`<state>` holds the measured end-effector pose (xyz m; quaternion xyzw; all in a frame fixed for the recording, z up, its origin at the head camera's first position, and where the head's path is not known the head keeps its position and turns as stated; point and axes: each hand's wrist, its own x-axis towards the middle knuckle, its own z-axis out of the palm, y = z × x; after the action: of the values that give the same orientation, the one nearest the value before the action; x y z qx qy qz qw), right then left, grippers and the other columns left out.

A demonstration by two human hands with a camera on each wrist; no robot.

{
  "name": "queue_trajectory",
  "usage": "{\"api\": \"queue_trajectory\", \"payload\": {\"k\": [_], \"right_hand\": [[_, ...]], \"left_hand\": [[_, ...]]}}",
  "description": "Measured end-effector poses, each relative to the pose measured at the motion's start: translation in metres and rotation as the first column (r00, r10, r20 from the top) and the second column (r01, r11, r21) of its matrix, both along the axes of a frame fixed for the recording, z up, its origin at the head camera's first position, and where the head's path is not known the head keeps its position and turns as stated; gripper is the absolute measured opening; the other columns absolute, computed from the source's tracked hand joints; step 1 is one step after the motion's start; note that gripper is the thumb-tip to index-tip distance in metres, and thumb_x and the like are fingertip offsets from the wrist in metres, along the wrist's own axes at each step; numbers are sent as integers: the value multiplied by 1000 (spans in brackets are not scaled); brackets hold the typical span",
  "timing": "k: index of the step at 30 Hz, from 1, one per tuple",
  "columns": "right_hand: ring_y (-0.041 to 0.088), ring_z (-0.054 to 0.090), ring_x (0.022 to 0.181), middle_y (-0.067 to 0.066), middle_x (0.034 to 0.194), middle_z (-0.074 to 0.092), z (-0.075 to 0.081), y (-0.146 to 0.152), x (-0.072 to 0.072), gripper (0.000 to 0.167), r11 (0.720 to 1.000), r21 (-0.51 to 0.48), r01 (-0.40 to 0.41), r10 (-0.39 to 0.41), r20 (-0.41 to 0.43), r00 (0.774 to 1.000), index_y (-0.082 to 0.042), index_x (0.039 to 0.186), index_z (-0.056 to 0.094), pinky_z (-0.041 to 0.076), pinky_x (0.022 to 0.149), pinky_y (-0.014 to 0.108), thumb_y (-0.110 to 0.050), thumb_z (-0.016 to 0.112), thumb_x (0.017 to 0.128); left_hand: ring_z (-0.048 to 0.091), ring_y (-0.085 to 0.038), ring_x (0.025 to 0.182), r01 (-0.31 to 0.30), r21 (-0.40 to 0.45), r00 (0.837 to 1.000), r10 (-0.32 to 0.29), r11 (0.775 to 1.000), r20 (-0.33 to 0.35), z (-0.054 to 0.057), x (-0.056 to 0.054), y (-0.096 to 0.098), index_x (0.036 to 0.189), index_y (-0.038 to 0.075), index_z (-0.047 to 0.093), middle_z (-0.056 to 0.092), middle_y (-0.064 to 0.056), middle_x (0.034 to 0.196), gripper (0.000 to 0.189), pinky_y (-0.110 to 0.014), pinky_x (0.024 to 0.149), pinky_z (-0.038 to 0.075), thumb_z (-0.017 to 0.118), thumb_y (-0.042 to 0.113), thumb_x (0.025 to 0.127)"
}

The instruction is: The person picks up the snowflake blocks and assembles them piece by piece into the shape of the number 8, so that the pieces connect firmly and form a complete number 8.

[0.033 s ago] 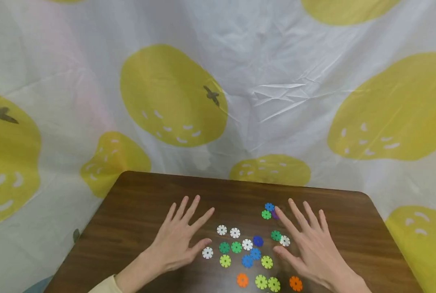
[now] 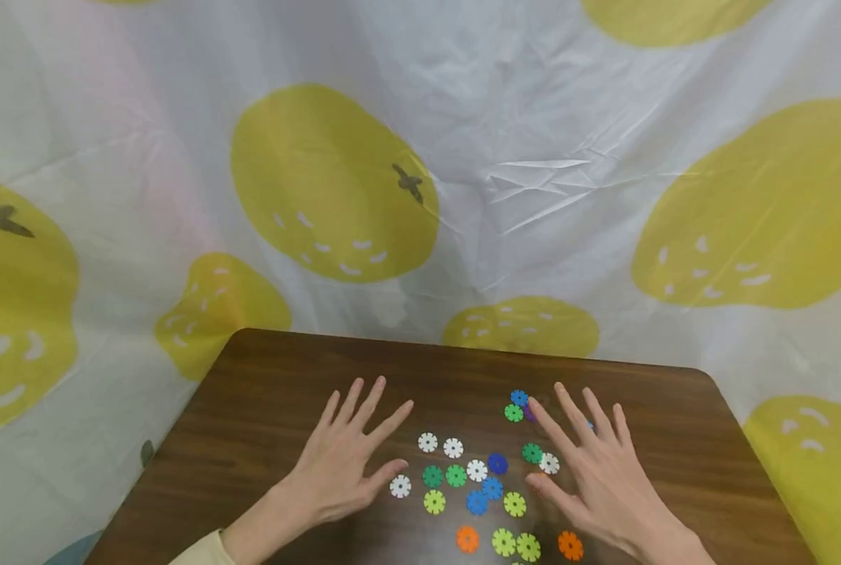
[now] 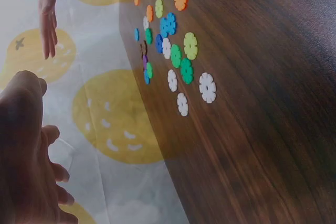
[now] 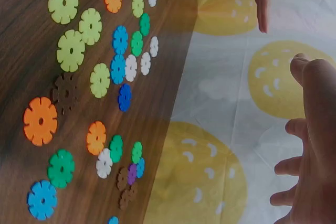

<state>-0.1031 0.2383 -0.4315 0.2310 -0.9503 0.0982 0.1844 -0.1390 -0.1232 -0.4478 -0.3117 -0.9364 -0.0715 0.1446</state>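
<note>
Both hands hover above a brown wood-grain table [image 2: 251, 392], palms down and fingers spread, holding nothing. My left hand [image 2: 343, 464] is left of the scattered notched plastic discs, its thumb nearest a white disc [image 2: 401, 486]. On the right side, my right hand [image 2: 604, 475] hangs over part of the scatter and hides some discs. Its index fingertip overlaps a purple disc [image 2: 529, 413] in the head view, beside a blue disc [image 2: 519, 398] and a light green disc [image 2: 513, 413]. The right wrist view also shows a brown disc [image 4: 65, 94] lying flat.
Between the hands lie more discs, among them a dark blue disc [image 2: 498, 464], an orange disc [image 2: 467, 539] and a lime disc [image 2: 515, 504]. A white curtain [image 2: 533, 235] with yellow fruit prints hangs behind the table's far edge.
My right hand's fingers have shifted very slightly left, and a bit of blue disc now shows between them. The left hand and the discs look the same.
</note>
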Motion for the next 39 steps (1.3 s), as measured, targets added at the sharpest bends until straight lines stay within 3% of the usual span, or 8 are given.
{"api": "queue_trajectory", "payload": {"k": [13, 19, 26, 29, 33, 39], "right_hand": [[55, 28, 145, 19, 164, 30, 2, -3, -2, 82, 1000, 2, -3, 3, -19, 1000, -28, 161, 28, 20, 115, 74, -57, 64, 92], [55, 32, 143, 20, 162, 34, -3, -3, -6, 80, 1000, -20, -3, 2, -35, 999, -27, 160, 30, 27, 111, 75, -56, 63, 94], [57, 40, 137, 25, 157, 38, -15, -4, -11, 82, 997, -69, -29, 27, -37, 999, -22, 160, 31, 41, 101, 74, -43, 72, 92], [55, 45, 134, 27, 154, 41, -21, -6, -13, 83, 992, -108, -58, 53, -48, 997, -18, 159, 33, 45, 100, 70, -33, 76, 90], [45, 54, 126, 25, 145, 51, -31, -8, -15, 81, 981, -165, -105, 90, -94, 991, -9, 154, 41, 51, 97, 60, -18, 81, 83], [31, 60, 113, 16, 129, 60, -47, -15, -15, 64, 976, -192, -104, 85, -104, 991, -4, 140, 56, 59, 85, 45, -10, 82, 82]], "left_hand": [[23, -41, 153, -11, 36, 999, 10, 999, 38, 8, 2, -4, 160, 39, 24, 22, -13, 168, 69, -61, 120, 29, 53, 56, 100], [28, -41, 151, -4, 63, 998, 1, 998, 60, 3, 4, -3, 160, 37, 26, 25, -16, 167, 66, -59, 118, 35, 52, 53, 101], [39, -43, 146, -31, 140, 994, 15, 990, 112, -6, 1, -2, 158, 31, 35, 37, -19, 161, 63, -61, 108, 45, 55, 48, 101], [53, -41, 134, -36, 174, 992, 14, 984, 129, -11, -1, -2, 153, 22, 45, 51, -19, 150, 58, -59, 101, 51, 59, 43, 101], [68, -31, 109, -39, 222, 991, 10, 974, 133, -19, -2, 0, 142, 11, 56, 66, -14, 125, 49, -45, 85, 60, 67, 31, 98], [66, -18, 85, -78, 285, 980, 21, 955, 196, -38, -2, 3, 126, 6, 65, 67, -7, 105, 37, -30, 66, 57, 74, 18, 92]]}}
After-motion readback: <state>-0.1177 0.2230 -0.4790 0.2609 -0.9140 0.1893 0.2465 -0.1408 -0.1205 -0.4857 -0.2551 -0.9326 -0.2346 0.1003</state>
